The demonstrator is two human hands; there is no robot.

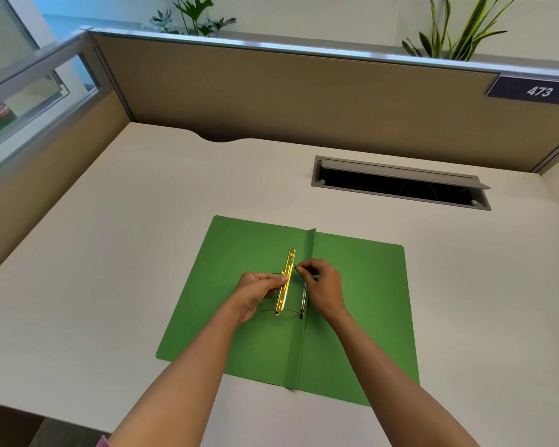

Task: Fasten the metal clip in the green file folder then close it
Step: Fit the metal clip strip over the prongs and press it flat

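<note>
Head view shows the left hand (258, 287) pinching the long gold metal bar (286, 282) of the clip at about its middle, fingertips closed on its left edge, holding it raised and nearly parallel to the fold. Just to the right, the right hand (320, 283) has thumb and forefinger pressed together on the tip of a thin wire prong (295, 265) beside the upper part of the bar. A second thin prong (292, 310) runs from the bar's lower end across to the silver base strip (302, 301), which lies along the fold. All of this sits over the middle of the green folder (362, 304), which lies open and flat near the front edge of the pale desk (110, 253). Toward the desk's back right is an open cable slot (400, 185), and a tan partition (271, 91) runs along the back edge.
</note>
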